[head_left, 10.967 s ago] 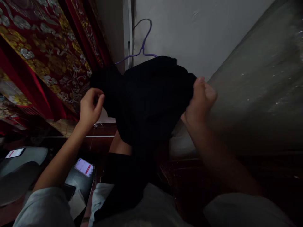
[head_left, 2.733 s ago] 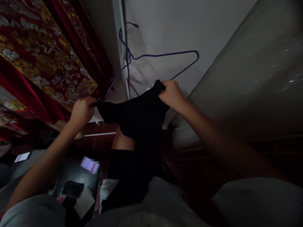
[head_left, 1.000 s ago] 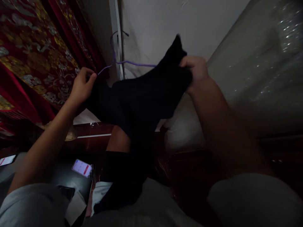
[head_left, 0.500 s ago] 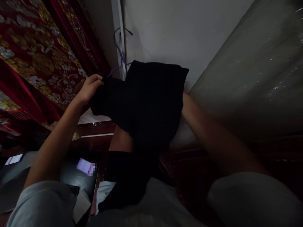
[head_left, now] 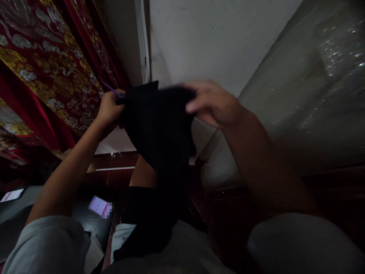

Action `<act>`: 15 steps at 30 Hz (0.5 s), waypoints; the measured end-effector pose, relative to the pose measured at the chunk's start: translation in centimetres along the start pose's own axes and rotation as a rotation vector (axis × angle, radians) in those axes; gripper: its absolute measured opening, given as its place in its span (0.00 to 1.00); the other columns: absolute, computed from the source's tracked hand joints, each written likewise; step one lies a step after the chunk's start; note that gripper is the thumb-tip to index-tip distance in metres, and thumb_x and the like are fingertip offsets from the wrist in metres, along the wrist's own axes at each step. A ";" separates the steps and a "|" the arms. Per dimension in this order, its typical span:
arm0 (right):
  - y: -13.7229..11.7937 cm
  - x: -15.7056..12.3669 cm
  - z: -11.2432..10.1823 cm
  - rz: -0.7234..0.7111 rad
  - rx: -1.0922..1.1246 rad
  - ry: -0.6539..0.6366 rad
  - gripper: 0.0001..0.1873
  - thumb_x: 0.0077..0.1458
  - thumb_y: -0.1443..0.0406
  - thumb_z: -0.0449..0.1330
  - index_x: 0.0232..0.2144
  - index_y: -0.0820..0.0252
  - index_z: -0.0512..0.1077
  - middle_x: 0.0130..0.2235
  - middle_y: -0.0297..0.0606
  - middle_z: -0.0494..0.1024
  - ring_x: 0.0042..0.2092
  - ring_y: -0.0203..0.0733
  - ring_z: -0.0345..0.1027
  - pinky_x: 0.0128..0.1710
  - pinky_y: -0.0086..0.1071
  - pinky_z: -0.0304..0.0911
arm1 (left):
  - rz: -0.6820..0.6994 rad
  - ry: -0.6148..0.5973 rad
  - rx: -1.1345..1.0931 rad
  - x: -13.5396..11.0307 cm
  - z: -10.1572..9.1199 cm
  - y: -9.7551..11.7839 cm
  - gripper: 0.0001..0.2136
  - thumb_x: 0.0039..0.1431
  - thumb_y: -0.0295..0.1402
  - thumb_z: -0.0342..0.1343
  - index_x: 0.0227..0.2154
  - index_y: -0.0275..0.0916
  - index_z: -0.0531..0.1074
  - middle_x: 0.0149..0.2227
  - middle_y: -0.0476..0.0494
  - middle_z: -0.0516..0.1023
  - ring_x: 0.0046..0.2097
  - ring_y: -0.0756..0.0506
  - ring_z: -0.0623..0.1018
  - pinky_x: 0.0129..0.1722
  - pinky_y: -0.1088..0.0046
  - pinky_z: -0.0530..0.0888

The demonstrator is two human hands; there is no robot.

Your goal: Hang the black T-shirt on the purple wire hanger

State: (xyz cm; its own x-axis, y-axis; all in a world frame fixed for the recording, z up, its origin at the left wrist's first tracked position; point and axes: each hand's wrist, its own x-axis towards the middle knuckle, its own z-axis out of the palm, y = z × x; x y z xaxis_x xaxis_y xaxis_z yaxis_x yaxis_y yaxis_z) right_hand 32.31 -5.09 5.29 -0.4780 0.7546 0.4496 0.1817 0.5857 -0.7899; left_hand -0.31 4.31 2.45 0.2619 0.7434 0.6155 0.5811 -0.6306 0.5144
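Black cloth [head_left: 159, 125], where is it?

Strung between the two hands, bunched, its lower part dropping below both. Folds too dark to read; can't tell garment type.

Left hand [head_left: 110, 108]?

Fingers curled in, thumb against them, pinching the cloth at its left end. No spread.

Anything else in it?

Purple hanger [head_left: 112, 90]. One stretch of wire meets the fingertips and runs up and left from them. Remainder not visible, so can't tell how it sits in the cloth.

Right hand [head_left: 218, 104]?

Motion-blurred. Half curled, gap between thumb and fingers. Thumb tip touches the cloth's right end, fingers reach along its top edge. Can't tell if it's a firm grip.

Hands level?

Roughly. Well apart, cloth filling most of the gap.

Surroundings?

Red curtain [head_left: 57, 64], gold and silver floral pattern, behind and left of the left hand. Pale wall [head_left: 216, 45] beyond both hands. Shiny translucent sheeting [head_left: 285, 118] right of the right hand. Lit phone [head_left: 97, 204] well below the left hand, on a dark surface [head_left: 98, 226]. Second phone [head_left: 11, 195] farther out to that hand's lower left.
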 end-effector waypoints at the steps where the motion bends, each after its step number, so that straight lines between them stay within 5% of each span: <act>1: -0.9 -0.7 0.7 0.040 0.019 -0.230 0.22 0.49 0.50 0.66 0.41 0.57 0.79 0.41 0.42 0.82 0.47 0.52 0.78 0.42 0.41 0.75 | 0.011 0.018 -0.024 -0.5 -0.1 -0.1 0.15 0.50 0.25 0.61 0.43 0.35 0.78 0.44 0.43 0.83 0.48 0.46 0.78 0.50 0.67 0.75; 3: -1.1 -1.5 1.6 0.085 -0.043 -0.531 0.27 0.40 0.51 0.75 0.42 0.56 0.81 0.37 0.40 0.82 0.46 0.50 0.78 0.40 0.39 0.74 | 0.037 0.035 -0.077 -1.6 -0.2 0.3 0.15 0.49 0.26 0.62 0.41 0.37 0.80 0.42 0.44 0.83 0.45 0.46 0.79 0.47 0.69 0.76; 4: -0.5 -1.5 2.0 0.083 -0.101 -0.567 0.27 0.41 0.51 0.75 0.42 0.55 0.81 0.36 0.40 0.83 0.45 0.49 0.78 0.41 0.38 0.74 | 0.043 0.029 -0.104 -2.2 -0.2 0.7 0.13 0.49 0.27 0.62 0.39 0.38 0.80 0.39 0.45 0.83 0.43 0.47 0.79 0.45 0.69 0.76; 8: 5.1 -0.1 5.2 0.016 -0.344 -0.270 0.26 0.56 0.58 0.66 0.57 0.53 0.75 0.51 0.45 0.81 0.55 0.54 0.75 0.54 0.48 0.73 | 0.064 -0.048 -0.202 -4.6 0.2 3.5 0.04 0.53 0.33 0.64 0.31 0.40 0.81 0.24 0.48 0.75 0.32 0.48 0.76 0.38 0.71 0.75; 11: 8.9 0.5 9.1 -0.049 -0.585 0.001 0.51 0.49 0.68 0.68 0.72 0.54 0.54 0.70 0.52 0.61 0.71 0.66 0.55 0.67 0.62 0.57 | 0.108 -0.108 -0.311 -6.1 1.0 5.8 0.08 0.56 0.40 0.67 0.29 0.40 0.81 0.23 0.49 0.71 0.29 0.49 0.75 0.36 0.70 0.74; 13: 10.2 0.3 11.5 -0.131 -0.681 0.002 0.62 0.44 0.70 0.68 0.75 0.55 0.43 0.74 0.53 0.49 0.75 0.68 0.41 0.71 0.67 0.46 | 0.142 -0.139 -0.417 -6.9 1.7 7.2 0.13 0.57 0.46 0.67 0.30 0.40 0.80 0.22 0.50 0.69 0.28 0.50 0.74 0.36 0.70 0.75; 15: 10.6 0.0 13.0 -0.204 -0.709 -0.028 0.62 0.44 0.68 0.68 0.75 0.55 0.41 0.73 0.53 0.52 0.75 0.68 0.42 0.72 0.67 0.42 | 0.155 -0.169 -0.506 -7.6 2.3 8.5 0.17 0.57 0.51 0.67 0.31 0.40 0.80 0.23 0.50 0.70 0.29 0.49 0.76 0.39 0.69 0.77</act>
State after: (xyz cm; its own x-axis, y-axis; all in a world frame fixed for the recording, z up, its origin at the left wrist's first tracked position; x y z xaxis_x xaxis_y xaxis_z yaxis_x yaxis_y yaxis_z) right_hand 23.10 -2.72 -8.48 -0.5815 0.6079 0.5407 0.5943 0.7713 -0.2280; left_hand 4.43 -6.19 0.72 0.4588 0.6329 0.6237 0.0948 -0.7328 0.6738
